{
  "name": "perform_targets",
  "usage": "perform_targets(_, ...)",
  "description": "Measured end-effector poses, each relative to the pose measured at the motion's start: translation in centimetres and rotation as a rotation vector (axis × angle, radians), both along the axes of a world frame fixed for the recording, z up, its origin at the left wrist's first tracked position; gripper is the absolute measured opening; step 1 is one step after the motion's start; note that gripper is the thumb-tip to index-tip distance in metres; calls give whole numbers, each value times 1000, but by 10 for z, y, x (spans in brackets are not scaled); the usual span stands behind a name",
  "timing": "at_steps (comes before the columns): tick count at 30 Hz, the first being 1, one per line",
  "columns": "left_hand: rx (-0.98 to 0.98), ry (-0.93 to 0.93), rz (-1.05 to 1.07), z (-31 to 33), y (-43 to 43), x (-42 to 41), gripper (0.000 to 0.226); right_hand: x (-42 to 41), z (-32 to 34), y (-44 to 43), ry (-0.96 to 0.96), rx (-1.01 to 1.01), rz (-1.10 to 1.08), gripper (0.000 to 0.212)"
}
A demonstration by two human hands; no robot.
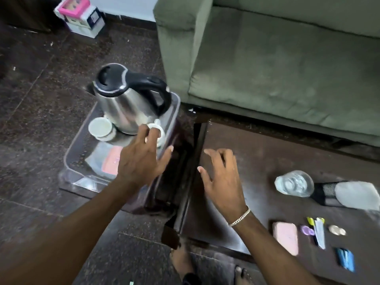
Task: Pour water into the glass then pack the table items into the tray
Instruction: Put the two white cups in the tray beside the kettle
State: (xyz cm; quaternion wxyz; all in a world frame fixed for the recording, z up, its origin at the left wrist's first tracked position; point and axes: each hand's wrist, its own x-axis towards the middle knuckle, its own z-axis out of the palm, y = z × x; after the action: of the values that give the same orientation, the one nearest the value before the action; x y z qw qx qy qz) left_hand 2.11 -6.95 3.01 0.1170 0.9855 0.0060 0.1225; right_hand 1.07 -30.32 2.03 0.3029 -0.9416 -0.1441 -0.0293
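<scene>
The left hand (141, 159) reached out over the clear plastic tray (70, 153) on the dark stone floor (37, 83), grip spread open and empty, fingertips at a small white cup (157, 132). The steel electric kettle with black lid and handle (125, 99) stood upright at the tray's far end, handle pointing right. The right hand (223, 182) hovered over the dark wooden tabletop (257, 153), fingers loosely curled, holding nothing. Further right stood a clear glass of water (294, 183); a green sofa (277, 58) sat beyond.

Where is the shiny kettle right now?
The kettle stands at the far end of the clear tray on the floor, left of the green sofa, with two white cups just in front.
</scene>
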Motion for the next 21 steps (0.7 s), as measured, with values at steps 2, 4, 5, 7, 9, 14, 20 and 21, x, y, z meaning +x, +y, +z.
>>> perform_targets(2,-48,51,-89,-4,-46,-13,48,-17,0,-43,25,3,-20,42)
perform_targets(4,-85,123,-203,-10,-98,-28,54,-35,-2,-91,47,-7,-50,40)
perform_targets(5,-96,179,-257,-15,-123,-35,58,-42,-5,-115,59,-8,-67,39)
perform_targets(7,-120,313,-344,-26,-170,-48,66,-57,-12,-160,95,1,-105,36)
perform_targets(9,-143,439,-400,-38,-214,-61,77,-71,-21,-203,135,-20,-154,36)
perform_targets(14,-156,611,-502,-71,-314,-83,101,-100,-48,-302,268,-148,-366,39)
perform_targets(20,-48,706,-560,-107,-381,-105,121,-114,-82,-359,411,-266,-294,44)
perform_targets(21,-37,704,-557,-113,-388,-108,120,-115,-87,-362,435,-281,-274,46)
